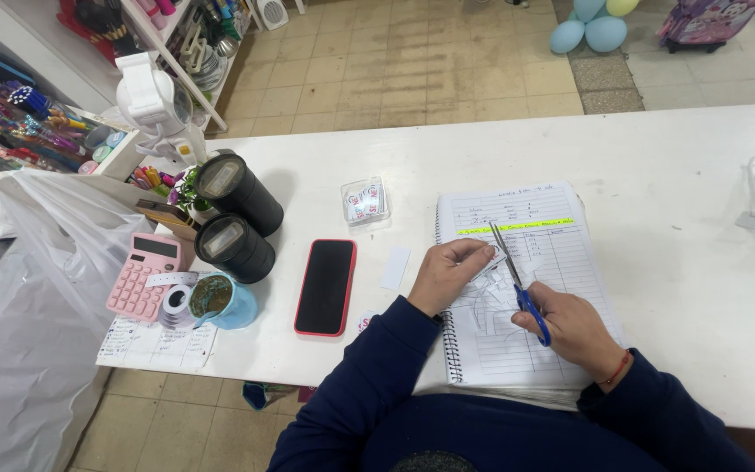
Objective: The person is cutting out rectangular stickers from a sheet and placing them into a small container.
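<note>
Dark-blue sleeves nearest us; right hand (574, 325) grips blue-handled scissors (517, 284), blades open, left hand (449, 275) pinches a small white paper scrap (493, 259) over the lined spiral notebook (526, 288). We judge fingertips close to the blades; cut may stray or nick.

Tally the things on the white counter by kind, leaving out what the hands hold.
Black cylindrical containers: 2
Phone with red case: 1
Pink calculator: 1
Spiral notebook: 1
Clear plastic box: 1
Blue cup: 1
Tape roll: 1
Total: 8
</note>
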